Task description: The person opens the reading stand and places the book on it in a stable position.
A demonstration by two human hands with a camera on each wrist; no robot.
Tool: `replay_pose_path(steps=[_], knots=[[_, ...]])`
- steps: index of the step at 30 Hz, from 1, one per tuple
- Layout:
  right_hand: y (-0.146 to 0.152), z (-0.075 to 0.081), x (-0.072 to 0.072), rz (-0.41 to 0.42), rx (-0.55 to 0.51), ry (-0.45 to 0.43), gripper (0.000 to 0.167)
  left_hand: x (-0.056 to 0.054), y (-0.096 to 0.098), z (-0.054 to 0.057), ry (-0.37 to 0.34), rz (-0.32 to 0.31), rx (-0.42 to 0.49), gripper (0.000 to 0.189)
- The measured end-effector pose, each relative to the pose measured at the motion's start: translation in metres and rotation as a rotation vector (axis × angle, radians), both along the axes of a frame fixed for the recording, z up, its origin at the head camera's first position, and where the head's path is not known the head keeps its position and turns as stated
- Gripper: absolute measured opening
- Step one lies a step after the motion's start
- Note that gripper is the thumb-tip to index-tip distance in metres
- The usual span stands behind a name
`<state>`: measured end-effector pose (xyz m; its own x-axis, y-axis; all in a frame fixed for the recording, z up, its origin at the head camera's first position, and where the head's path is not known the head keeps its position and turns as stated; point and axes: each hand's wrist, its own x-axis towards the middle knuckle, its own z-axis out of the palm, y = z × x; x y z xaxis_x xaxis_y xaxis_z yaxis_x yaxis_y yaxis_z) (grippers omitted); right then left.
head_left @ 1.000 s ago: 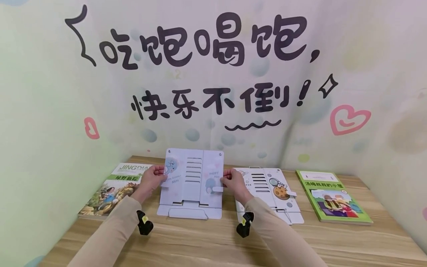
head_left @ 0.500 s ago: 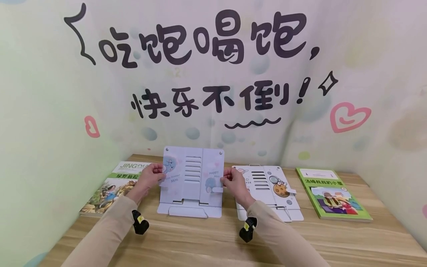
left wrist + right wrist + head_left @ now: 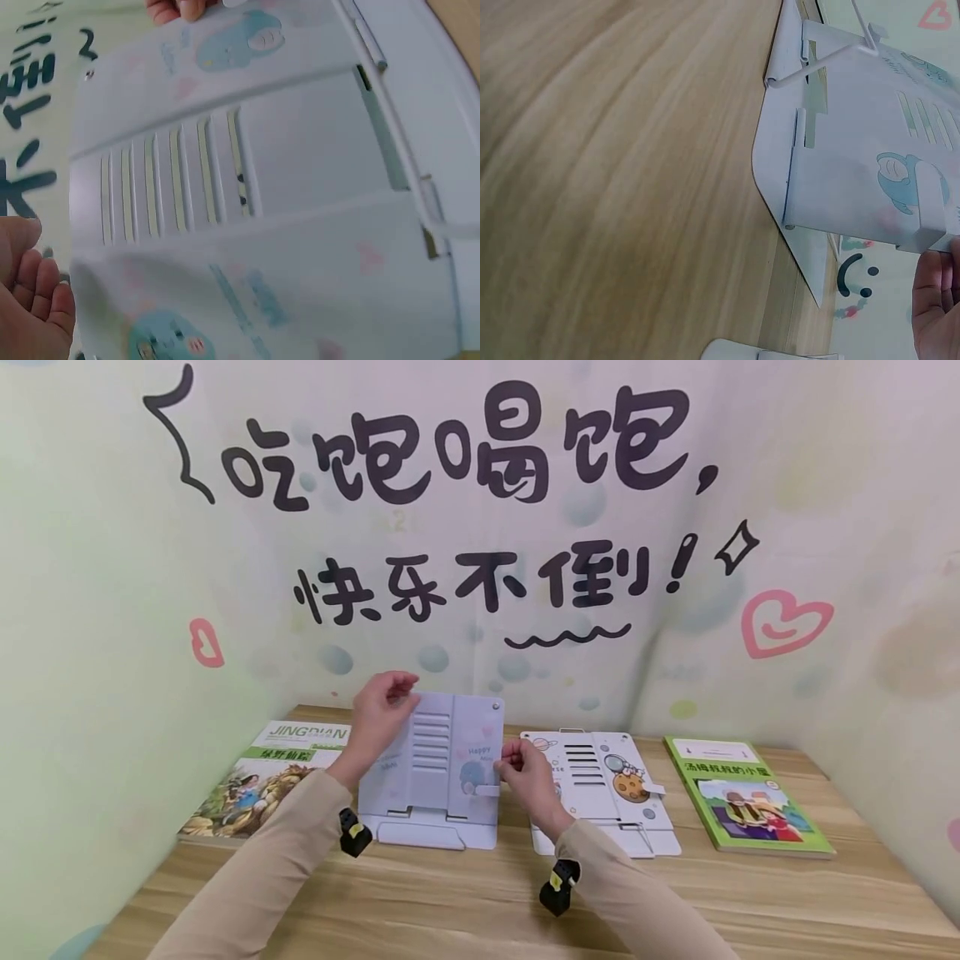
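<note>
A person in pale sleeves has both hands at a white book stand, propped on the table just left of centre; its base faces near, its panel leans back to the far side; stand sits btwn the hands, right of & below the left hand, immed. left of the right hand; its upright axis runs from the wire holder at the near base to the far top edge; left hand is the nearer to the top left corner, fingers loosely bent & grasping nothing, just beside the edge, contact unclear; right hand is nearer the right edge & pinches it by the side clip.

Surface is wood-grain, w/ a second stand right of the first, partly hidden by the right arm; a picture book lies far left, a green book far right; behind, a patterned backdrop w/ blk lettering & pink hearts; pale walls close in both sides.
</note>
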<state>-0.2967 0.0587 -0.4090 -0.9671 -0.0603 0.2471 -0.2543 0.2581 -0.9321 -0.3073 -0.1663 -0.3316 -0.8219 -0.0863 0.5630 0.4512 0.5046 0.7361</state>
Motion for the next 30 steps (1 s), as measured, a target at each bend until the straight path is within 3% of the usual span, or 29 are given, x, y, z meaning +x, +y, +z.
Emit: replay_pose_path(steps=[5, 12, 20, 30], knots=[[-0.001, -0.001, 0.003, -0.004, 0.018, 0.018, 0.013, -0.005, 0.021, 0.005, 0.06, -0.041, -0.157, 0.022], [0.0, -0.003, 0.005, -0.013, 0.01, 0.035, 0.012, -0.01, 0.033, 0.004, 0.114, -0.054, -0.323, 0.016], [0.0, -0.003, 0.013, -0.034, 0.028, 0.052, 0.011, -0.016, 0.033, -0.002, 0.173, -0.09, -0.39, 0.006], [-0.004, -0.007, 0.023, -0.021, 0.019, 0.066, 0.012, -0.019, 0.03, -0.005, 0.236, -0.191, -0.436, 0.005]])
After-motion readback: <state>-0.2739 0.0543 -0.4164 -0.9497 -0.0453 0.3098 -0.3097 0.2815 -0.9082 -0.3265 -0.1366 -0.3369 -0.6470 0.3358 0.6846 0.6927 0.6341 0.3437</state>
